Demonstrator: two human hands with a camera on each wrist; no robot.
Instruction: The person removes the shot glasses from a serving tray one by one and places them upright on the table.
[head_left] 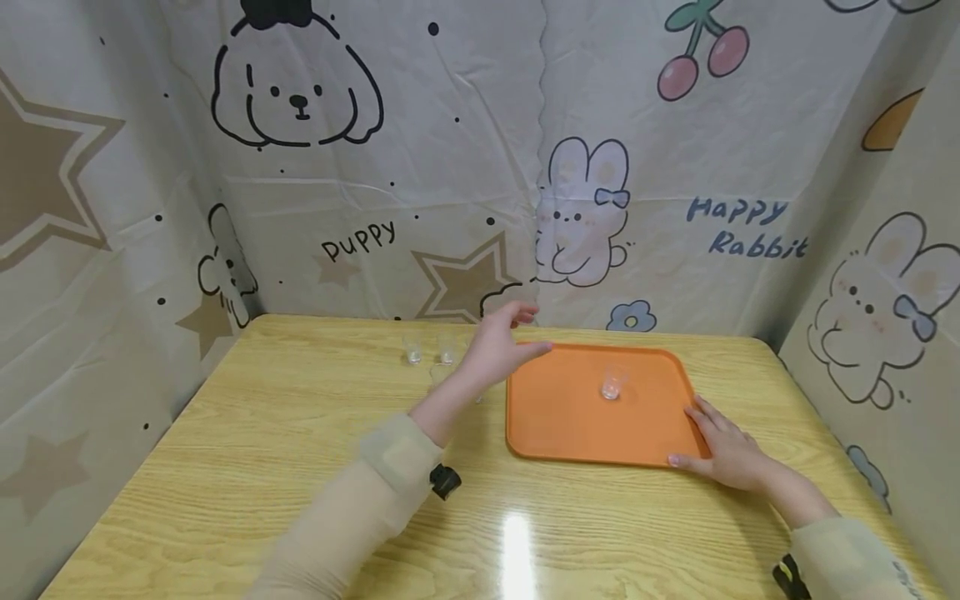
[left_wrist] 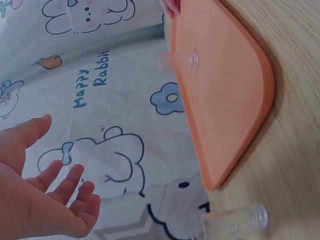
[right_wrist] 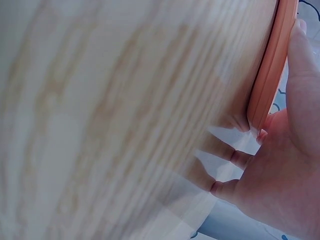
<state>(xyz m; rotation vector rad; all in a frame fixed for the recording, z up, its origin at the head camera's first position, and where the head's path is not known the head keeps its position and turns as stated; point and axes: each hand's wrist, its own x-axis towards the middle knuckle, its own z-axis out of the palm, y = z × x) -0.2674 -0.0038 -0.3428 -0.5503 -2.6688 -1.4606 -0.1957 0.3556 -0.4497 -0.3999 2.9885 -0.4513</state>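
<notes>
An orange tray [head_left: 562, 425] lies on the wooden table, with one small clear cup [head_left: 611, 388] standing on it. Over the tray's far left corner, my left hand [head_left: 498, 342] is raised with loosely spread fingers and holds nothing; the left wrist view shows its empty palm [left_wrist: 45, 195]. My right hand [head_left: 731, 450] rests at the tray's near right corner, its thumb and fingers spread and touching the rim [right_wrist: 270, 70]. Left of the tray stand more clear cups, among them one cup [head_left: 413, 353] and another [head_left: 446, 352]; my left forearm partly hides others.
The wooden table [head_left: 300, 467] extends left and in front of the tray. A printed cloth [head_left: 450, 167] hangs behind the table and along both sides. Black wrist straps [head_left: 446, 482] show at both sleeves.
</notes>
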